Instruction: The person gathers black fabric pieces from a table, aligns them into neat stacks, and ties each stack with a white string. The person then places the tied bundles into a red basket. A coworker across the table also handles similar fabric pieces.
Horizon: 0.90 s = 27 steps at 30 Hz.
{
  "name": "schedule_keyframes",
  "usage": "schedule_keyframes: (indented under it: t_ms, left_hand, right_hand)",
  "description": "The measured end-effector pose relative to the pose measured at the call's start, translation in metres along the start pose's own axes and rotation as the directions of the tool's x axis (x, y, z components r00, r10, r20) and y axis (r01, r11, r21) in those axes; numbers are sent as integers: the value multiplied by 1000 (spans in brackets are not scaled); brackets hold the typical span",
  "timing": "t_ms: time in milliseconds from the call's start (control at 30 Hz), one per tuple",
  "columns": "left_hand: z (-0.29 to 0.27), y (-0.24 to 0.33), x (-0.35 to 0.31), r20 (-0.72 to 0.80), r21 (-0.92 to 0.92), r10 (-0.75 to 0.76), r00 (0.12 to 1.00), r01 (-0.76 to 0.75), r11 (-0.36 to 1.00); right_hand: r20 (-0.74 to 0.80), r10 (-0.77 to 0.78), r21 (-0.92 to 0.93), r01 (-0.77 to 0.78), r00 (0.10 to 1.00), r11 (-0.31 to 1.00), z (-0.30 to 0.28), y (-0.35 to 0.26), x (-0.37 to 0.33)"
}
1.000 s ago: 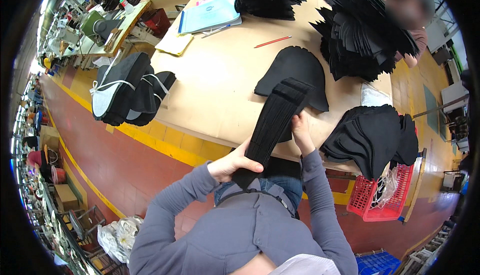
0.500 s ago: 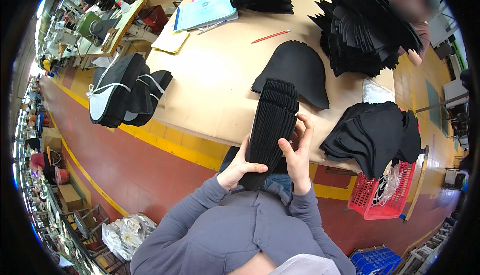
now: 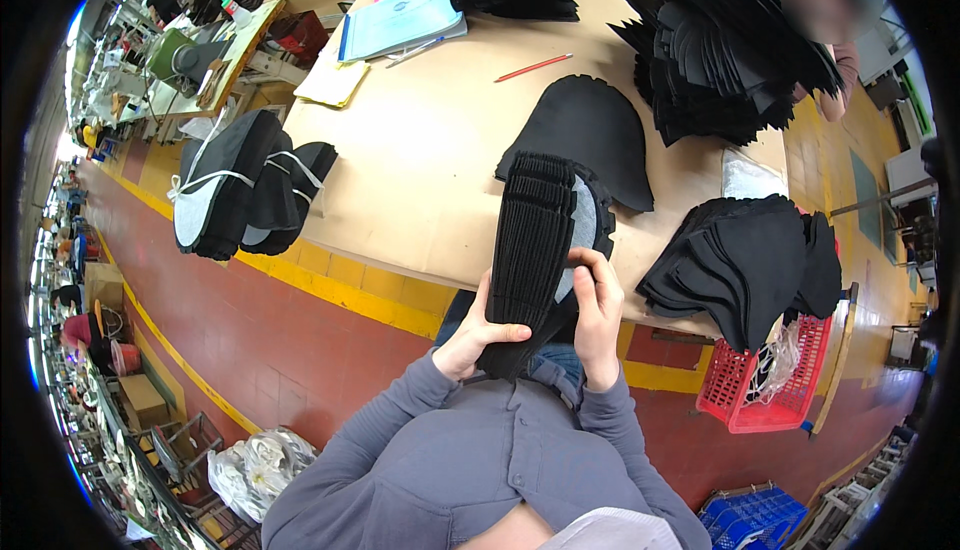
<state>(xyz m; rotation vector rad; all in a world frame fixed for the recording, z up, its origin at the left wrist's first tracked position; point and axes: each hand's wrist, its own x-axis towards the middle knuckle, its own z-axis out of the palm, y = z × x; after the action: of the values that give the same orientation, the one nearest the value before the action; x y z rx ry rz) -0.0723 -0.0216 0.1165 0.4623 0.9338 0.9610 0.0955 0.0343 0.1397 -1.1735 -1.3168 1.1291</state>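
At the centre of the frame, the left hand (image 3: 468,338) is gripping the lower end of a thick stack of black pieces (image 3: 528,240), its thumb lying across the ridged edges. The right hand (image 3: 598,312) is touching a grey-faced piece (image 3: 582,215) that is leaning out at the stack's right side — its fingers are bending there, but I cannot tell whether they are pinching it. The stack is standing out over the near edge of the table (image 3: 420,180). Just above it, a rounded black stack (image 3: 588,130) is lying flat. A pile of curved black pieces (image 3: 735,255) is resting right of centre, above a red basket (image 3: 770,380). Tied bundles (image 3: 235,185) are sitting left of centre — white ties are binding them.
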Motion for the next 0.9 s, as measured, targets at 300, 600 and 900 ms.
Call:
schedule_keyframes:
  t_ms: [300, 600, 900]
  left_hand:
    - [-3, -5, 0, -1, -33, -3, 1000, 3, 999]
    - [-5, -6, -2, 26, -11, 23, 999, -23, 1000]
    - [-2, -4, -2, 17, 52, 23, 1000, -23, 998]
  right_hand:
    - [-151, -340, -349, 271, 928, 897, 13, 5, 3]
    - [73, -283, -409, 287, 956, 866, 6, -7, 1]
    - [48, -282, -530, 264, 958, 806, 11, -7, 1]
